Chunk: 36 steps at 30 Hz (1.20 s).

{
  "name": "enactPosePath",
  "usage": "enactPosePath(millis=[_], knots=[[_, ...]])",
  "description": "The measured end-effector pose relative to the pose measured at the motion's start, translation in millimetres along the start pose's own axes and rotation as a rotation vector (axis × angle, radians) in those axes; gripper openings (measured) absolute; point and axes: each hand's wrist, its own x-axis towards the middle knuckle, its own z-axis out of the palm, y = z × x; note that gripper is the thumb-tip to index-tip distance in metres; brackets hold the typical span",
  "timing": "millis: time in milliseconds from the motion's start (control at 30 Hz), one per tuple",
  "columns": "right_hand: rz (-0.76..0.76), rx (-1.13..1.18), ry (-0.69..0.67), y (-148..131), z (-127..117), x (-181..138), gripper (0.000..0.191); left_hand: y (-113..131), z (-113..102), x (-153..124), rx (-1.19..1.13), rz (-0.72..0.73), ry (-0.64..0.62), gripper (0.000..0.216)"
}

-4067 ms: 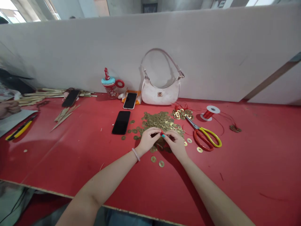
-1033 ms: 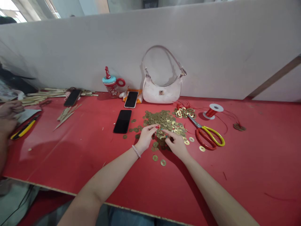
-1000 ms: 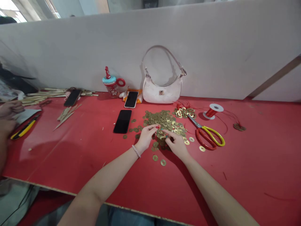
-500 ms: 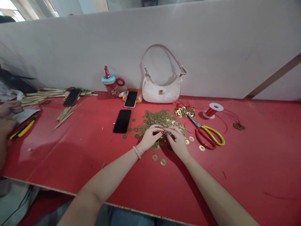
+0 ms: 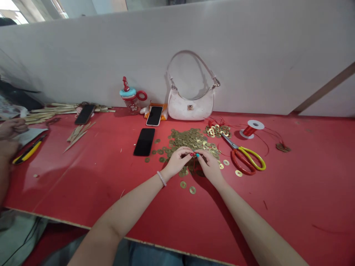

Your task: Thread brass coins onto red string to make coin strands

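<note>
My left hand (image 5: 176, 161), with a pale bead bracelet on its wrist, meets my right hand (image 5: 211, 168) fingertip to fingertip above a pile of brass coins (image 5: 188, 138). Both are closed in a pinch. A red string (image 5: 194, 165) hangs down from between the fingers, its grip partly covered by them. The coins have holes in their middles, and several lie scattered around the pile. Right of it, scissors (image 5: 246, 159) with one red and one yellow handle lie with their tips against a bunch of coins tied with red string (image 5: 217, 130).
A spool of red string (image 5: 252, 129) stands behind the scissors, near a small coin bundle (image 5: 283, 147). A black phone (image 5: 144, 142), a white-edged phone (image 5: 154, 116), a cup (image 5: 131, 99) and a handbag (image 5: 191, 107) are behind. Another person's hand (image 5: 12, 128) is left, near a yellow cutter (image 5: 30, 150).
My fingertips have shifted slightly against each other, and the red string beneath them shows more clearly. The view has moved a little; the things on the table stay put.
</note>
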Motion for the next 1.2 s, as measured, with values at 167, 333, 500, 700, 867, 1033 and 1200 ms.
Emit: enactPosePath(millis=[167, 333, 500, 700, 867, 1033, 1200], knots=[[0.077, 0.04, 0.013, -0.1, -0.2, 0.8, 0.016, 0.2, -0.2, 0.1, 0.018, 0.006, 0.0, 0.016], [0.099, 0.04, 0.049, -0.8, -0.1, -0.6, 0.015, 0.5, 0.0, 0.1, 0.053, -0.01, 0.032, 0.018], [0.045, -0.017, 0.067, -0.6, -0.3, -0.7, 0.015, 1.3, 0.6, -0.8, 0.113, 0.071, -0.057, 0.016], [0.022, -0.054, 0.076, 1.8, 0.1, -0.2, 0.014, 1.0, 2.1, -1.7, 0.165, 0.085, -0.087, 0.016], [0.038, -0.032, 0.083, 2.3, 0.4, -0.9, 0.014, 1.6, 1.9, -2.7, 0.197, 0.102, -0.114, 0.017], [0.036, -0.027, 0.105, 3.5, 0.0, -0.5, 0.014, 1.8, 2.3, -2.9, 0.226, 0.137, -0.159, 0.016], [0.035, -0.028, 0.121, 4.9, 0.0, 0.4, 0.014, 2.8, 2.8, -3.2, 0.249, 0.156, -0.174, 0.016]])
